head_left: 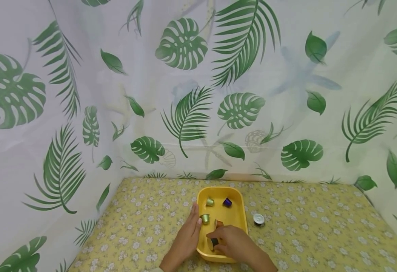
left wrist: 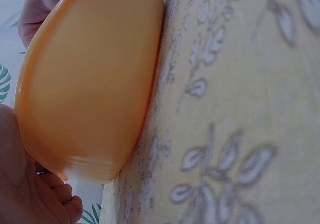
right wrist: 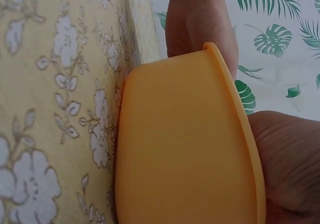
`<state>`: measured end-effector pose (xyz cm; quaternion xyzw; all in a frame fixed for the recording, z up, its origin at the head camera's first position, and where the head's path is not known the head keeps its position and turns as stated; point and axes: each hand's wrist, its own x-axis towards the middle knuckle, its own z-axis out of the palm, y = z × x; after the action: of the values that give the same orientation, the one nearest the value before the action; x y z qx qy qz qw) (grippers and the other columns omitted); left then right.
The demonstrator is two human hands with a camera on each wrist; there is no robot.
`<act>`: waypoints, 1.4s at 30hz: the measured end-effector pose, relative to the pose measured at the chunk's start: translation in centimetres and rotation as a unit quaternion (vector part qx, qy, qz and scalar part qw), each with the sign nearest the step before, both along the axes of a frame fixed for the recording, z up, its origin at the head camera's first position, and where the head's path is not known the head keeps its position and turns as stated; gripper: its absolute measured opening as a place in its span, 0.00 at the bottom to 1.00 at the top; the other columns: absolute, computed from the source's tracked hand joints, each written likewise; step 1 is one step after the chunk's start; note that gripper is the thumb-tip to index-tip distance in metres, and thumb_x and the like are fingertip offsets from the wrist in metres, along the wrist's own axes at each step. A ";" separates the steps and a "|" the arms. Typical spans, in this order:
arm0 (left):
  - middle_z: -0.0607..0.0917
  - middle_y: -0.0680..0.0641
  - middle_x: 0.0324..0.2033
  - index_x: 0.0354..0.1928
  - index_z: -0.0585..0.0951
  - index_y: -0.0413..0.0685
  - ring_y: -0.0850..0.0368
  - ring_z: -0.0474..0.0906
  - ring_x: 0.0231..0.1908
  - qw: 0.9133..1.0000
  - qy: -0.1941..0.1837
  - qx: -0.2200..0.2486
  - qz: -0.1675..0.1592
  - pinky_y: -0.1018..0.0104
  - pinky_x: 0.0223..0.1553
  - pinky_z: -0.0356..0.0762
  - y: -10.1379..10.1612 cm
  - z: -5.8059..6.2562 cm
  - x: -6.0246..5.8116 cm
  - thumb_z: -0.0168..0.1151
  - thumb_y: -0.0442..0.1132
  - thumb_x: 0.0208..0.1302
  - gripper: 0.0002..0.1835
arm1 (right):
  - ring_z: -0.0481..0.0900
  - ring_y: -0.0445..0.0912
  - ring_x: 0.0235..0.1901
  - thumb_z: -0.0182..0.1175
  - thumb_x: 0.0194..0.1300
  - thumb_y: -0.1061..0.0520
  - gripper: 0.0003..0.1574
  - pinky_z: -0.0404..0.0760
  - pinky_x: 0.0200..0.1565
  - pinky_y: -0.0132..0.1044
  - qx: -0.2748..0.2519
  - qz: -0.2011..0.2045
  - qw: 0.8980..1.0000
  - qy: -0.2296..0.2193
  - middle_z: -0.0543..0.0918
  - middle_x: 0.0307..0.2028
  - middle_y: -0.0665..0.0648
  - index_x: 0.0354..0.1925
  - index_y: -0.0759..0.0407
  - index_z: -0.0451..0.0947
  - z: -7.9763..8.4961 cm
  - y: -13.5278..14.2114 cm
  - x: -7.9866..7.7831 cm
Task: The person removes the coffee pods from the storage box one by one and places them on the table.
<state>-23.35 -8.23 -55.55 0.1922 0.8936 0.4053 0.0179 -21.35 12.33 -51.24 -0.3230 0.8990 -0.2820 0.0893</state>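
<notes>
Head view's the one to look at, so what are the hands up to?

Ok so the left hand (head_left: 186,235) lies along the left edge of the yellow tray (head_left: 234,219), fingers straight and close together, thumb a bit apart at the rim. The right hand (head_left: 235,241) comes in over the near right corner, bent down with the fingers curled, pinching a dark capsule (head_left: 214,241) between fingertips and thumb. That capsule's inside the tray, towards the near edge, lying tipped over.

Cool, and what's around it?

Copper capsule (head_left: 219,223) just past the right hand's knuckles, partly covered by them. One green capsule (head_left: 205,218) sits by the left edge right near the left thumb, a second green capsule (head_left: 210,201) is up by the far left corner, and a purple capsule (head_left: 227,203) is by the far right corner. Outside, a white-topped capsule (head_left: 258,219) is on the table (head_left: 144,226) just beside the tray's right edge. Leafy sheet (head_left: 273,124) rises along the table's far edge.

Wrist cams any help?

Not much tbh, the tray's side wall blocks the inside in both. I can't tell the pinch from those.
</notes>
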 end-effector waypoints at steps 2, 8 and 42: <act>0.43 0.43 0.80 0.81 0.45 0.41 0.45 0.45 0.78 1.000 -0.003 0.000 0.000 0.40 0.74 0.51 0.0 -0.1 0.1 0.31 0.50 0.85 0.32 | 0.85 0.39 0.39 0.73 0.61 0.59 0.21 0.84 0.38 0.32 0.001 0.001 1.000 0.000 0.89 0.46 0.49 0.53 0.57 0.87 -0.1 0.0 0.0; 0.43 0.44 0.80 0.81 0.45 0.41 0.46 0.45 0.78 1.000 -0.005 0.002 0.005 0.41 0.74 0.52 0.1 -0.3 0.2 0.31 0.50 0.85 0.32 | 0.83 0.35 0.33 0.74 0.59 0.60 0.21 0.81 0.33 0.30 0.005 0.004 1.000 -0.001 0.90 0.42 0.48 0.52 0.56 0.88 -0.2 -0.3 -0.2; 0.43 0.47 0.80 0.81 0.46 0.41 0.47 0.47 0.78 1.000 0.001 0.007 0.007 0.41 0.74 0.53 -0.1 -0.1 -0.2 0.32 0.50 0.85 0.32 | 0.82 0.37 0.38 0.75 0.60 0.59 0.21 0.82 0.42 0.35 0.036 0.028 0.998 -0.035 0.88 0.41 0.50 0.51 0.63 0.86 -0.5 -1.1 -1.9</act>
<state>-23.54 -8.32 -55.64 0.1863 0.8920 0.4118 0.0133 -23.26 11.20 -51.76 -0.3347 0.8953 -0.2581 0.1405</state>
